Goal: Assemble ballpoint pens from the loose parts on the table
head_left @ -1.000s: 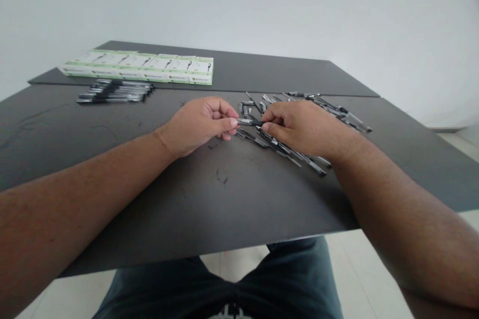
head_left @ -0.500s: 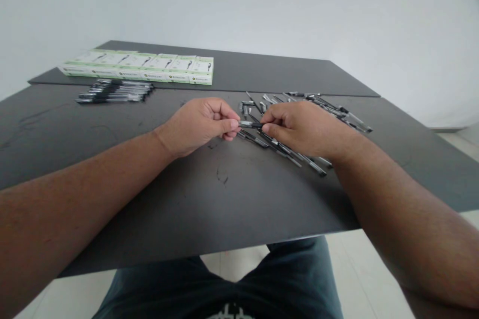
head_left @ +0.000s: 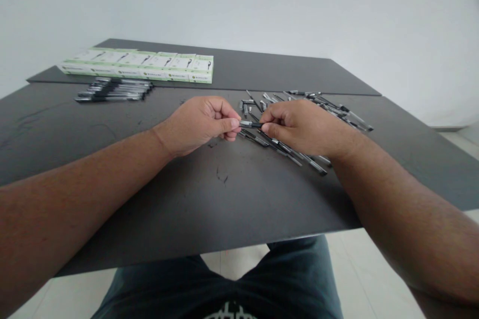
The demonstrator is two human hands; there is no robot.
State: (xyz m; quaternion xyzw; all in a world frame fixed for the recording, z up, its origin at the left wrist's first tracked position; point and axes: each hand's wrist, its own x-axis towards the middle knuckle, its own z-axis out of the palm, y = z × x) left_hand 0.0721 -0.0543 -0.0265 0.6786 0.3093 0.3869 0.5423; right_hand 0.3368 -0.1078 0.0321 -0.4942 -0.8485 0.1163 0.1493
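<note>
In the pen [head_left: 251,124] we see black at the grip and clear grey beside it. We find black and silvery grey mixed through the loose pens [head_left: 281,146], while the lined-up pens [head_left: 108,90] show a black band across silvery grey. The boxes [head_left: 149,61] are white edged with pale green, their tops printed with black pens. We see a dark grey table [head_left: 224,214] scribbled with blackish marks [head_left: 221,178], a pale grey wall [head_left: 239,5], off-white tiles [head_left: 362,269], dark blue trousers [head_left: 160,284] and a whitish pattern on the black shirt [head_left: 230,313].
</note>
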